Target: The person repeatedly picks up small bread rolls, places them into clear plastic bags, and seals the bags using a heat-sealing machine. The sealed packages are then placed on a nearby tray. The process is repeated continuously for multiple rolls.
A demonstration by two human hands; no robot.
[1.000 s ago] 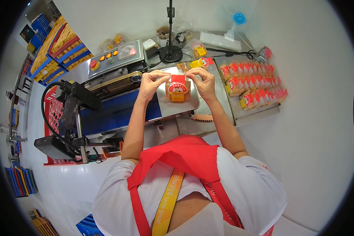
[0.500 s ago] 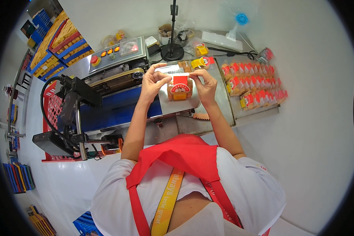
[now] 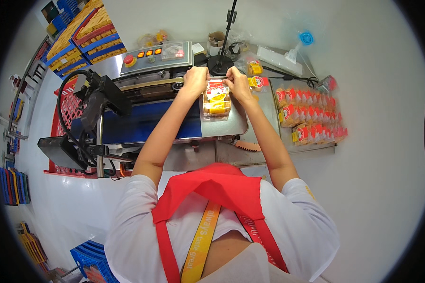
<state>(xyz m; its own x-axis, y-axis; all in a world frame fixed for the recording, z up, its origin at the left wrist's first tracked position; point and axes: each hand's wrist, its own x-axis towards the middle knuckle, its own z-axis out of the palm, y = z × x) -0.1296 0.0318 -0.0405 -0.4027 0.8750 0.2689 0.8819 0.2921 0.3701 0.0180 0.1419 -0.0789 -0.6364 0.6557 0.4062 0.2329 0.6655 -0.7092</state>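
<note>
A clear plastic food bag (image 3: 216,104) with a red and yellow label lies over the metal plate at the right end of the machine's blue belt. My left hand (image 3: 195,81) grips its far left corner, fingers closed. At the far right corner, my right hand (image 3: 238,85) pinches the bag with bent fingers. The bag's far edge is partly hidden between my hands, and its brown contents show only dimly. Just left of my left hand is the end of the sealing machine's tan band (image 3: 151,85).
The machine's control panel (image 3: 156,57) has lit orange buttons and a red knob. Rows of filled packs (image 3: 311,113) stand at right. A toothed knife (image 3: 247,145) lies near the bench front. A black stand (image 3: 220,65) rises behind; a camera rig (image 3: 99,108) stands left.
Both hands have moved away from me with the bag, closer to the machine's band. The bag now lies flatter, with more of its length showing. The view has shifted slightly.
</note>
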